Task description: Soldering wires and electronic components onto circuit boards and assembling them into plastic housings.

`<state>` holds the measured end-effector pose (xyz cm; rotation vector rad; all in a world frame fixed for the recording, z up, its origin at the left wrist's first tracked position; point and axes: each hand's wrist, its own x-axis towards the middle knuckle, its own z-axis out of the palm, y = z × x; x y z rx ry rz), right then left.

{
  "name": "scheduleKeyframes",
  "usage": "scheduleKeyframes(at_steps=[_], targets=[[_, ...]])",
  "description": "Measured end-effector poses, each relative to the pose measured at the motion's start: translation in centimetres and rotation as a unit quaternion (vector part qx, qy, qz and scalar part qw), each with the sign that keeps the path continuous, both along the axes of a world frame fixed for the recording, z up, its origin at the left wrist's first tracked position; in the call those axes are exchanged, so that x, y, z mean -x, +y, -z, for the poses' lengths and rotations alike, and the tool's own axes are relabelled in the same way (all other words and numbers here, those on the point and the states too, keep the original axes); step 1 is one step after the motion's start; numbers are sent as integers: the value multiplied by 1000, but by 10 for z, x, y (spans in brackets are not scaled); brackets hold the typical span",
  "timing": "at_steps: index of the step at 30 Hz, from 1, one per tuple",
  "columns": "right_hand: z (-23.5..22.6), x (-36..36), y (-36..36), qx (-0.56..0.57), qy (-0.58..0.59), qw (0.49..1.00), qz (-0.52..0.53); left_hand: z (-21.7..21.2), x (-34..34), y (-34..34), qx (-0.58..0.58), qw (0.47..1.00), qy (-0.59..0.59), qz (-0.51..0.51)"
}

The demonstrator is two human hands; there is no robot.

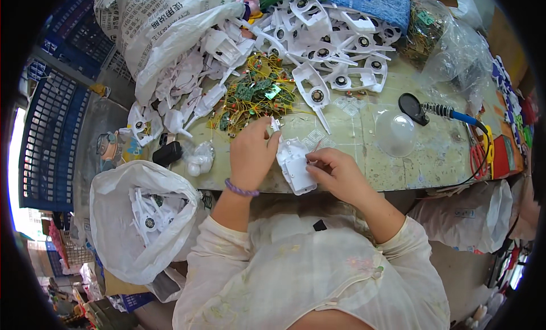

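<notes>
Pinching a small white part (275,125) in our left hand (250,151), we touch the white housing (296,166) with our right hand (342,174), whose grip we cannot tell; the housing is by the near edge of the table (364,173).

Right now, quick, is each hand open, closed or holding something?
Left hand: closed on a small white piece.
Right hand: partly closed at the edge of the white casing; grip unclear.
</notes>
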<state>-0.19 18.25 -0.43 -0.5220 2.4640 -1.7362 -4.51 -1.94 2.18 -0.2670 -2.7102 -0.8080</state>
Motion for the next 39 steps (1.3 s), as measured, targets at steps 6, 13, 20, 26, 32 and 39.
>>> scheduleKeyframes(at_steps=[6, 13, 20, 26, 32, 39], targets=[[-32, 51, -3, -163, 146, 972, 85, 0, -26, 34, 19, 982, 67, 173], [-28, 134, -40, -315, 191, 927, 67, 21, -23, 36, 32, 985, 58, 158], [-11, 148, -49, -243, 76, 955, 151, 20, -22, 25, -9, 990, 49, 129], [-45, 139, -16, -161, 48, 978, 120, 15, -12, 13, -63, 991, 57, 107], [-50, 107, 7, -279, 66, 957, -32, -16, 19, -4, -9, 992, 73, 107], [-36, 89, 7, -254, 68, 962, 73, -18, 90, -9, 135, 984, 21, 111]])
